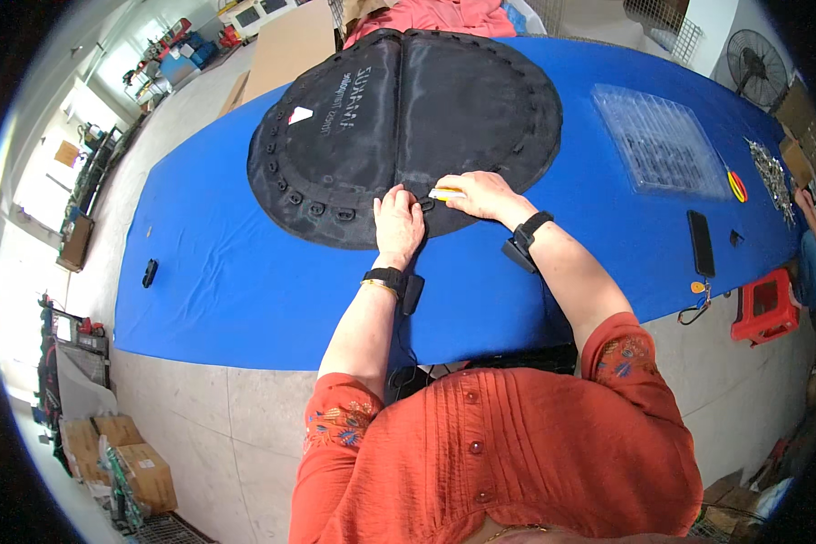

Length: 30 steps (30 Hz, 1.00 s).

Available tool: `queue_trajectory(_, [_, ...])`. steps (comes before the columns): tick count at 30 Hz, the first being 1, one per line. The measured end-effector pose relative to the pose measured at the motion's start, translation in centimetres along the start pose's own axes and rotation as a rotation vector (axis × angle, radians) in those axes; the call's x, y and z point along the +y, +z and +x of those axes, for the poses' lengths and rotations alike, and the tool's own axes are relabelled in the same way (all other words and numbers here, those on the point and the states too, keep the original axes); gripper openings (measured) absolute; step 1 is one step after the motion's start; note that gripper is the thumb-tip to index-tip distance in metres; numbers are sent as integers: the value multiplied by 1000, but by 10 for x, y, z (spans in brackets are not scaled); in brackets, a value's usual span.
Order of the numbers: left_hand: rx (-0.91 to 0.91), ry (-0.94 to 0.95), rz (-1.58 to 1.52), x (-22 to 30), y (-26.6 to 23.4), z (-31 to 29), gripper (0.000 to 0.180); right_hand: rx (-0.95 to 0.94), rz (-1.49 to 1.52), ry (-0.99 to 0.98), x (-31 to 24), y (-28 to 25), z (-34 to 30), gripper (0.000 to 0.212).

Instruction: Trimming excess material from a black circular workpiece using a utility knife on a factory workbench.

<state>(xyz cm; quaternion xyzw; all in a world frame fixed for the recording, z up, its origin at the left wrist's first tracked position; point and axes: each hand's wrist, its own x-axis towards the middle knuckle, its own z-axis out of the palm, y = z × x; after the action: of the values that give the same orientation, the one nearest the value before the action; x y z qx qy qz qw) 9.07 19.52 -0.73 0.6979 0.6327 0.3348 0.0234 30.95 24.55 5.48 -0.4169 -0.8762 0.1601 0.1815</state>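
Mid-frame, right hand (485,194) pinches a yellow-white tool (444,194); left hand (398,224), grip unclear to me, touches black mat (480,104). Any slip could scratch it.

Grey lettering (354,98), one large line beside smaller ones, is noted on the round black mat (480,109), upper centre of frame.
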Motion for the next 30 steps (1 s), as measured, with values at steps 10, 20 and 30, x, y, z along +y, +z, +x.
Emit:
queue_trajectory(10, [-5, -7, -1, -1, 0, 1, 19, -37, 53, -38, 8, 3, 2, 40])
queue_trajectory(20, [12, -4, -1, -3, 1, 2, 17, -2, 91, 1, 2, 5, 3, 34])
queue_trajectory(30, [22, 5, -2, -5, 4, 3, 18, 28, 130, -27, 8, 9, 5, 34])
